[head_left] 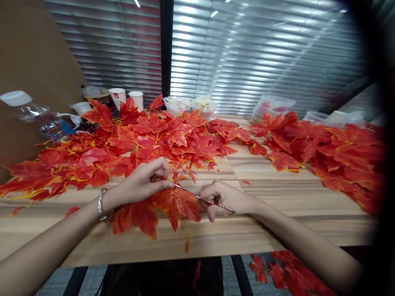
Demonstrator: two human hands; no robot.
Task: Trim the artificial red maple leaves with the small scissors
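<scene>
My left hand (148, 179) pinches a red-orange artificial maple leaf (177, 203) near its stem, just above the table. A second maple leaf (137, 218) hangs below that hand, partly behind the first. In my right hand (220, 198) is a slim pair of metal scissors (188, 191), seen almost edge-on, with the fingers closed around the handle. The tip of the scissors points left and reaches the stem end of the leaf by my left fingertips. Whether the blades are apart cannot be made out.
A wide heap of maple leaves (173, 135) covers the back left, with another pile (333, 152) at the right. Paper cups (117, 98), plastic tubs (177, 106) and a plastic bottle (37, 117) stand behind. Leaf scraps (187, 242) lie on the wooden table (222, 236); more leaves (286, 271) are below its front edge.
</scene>
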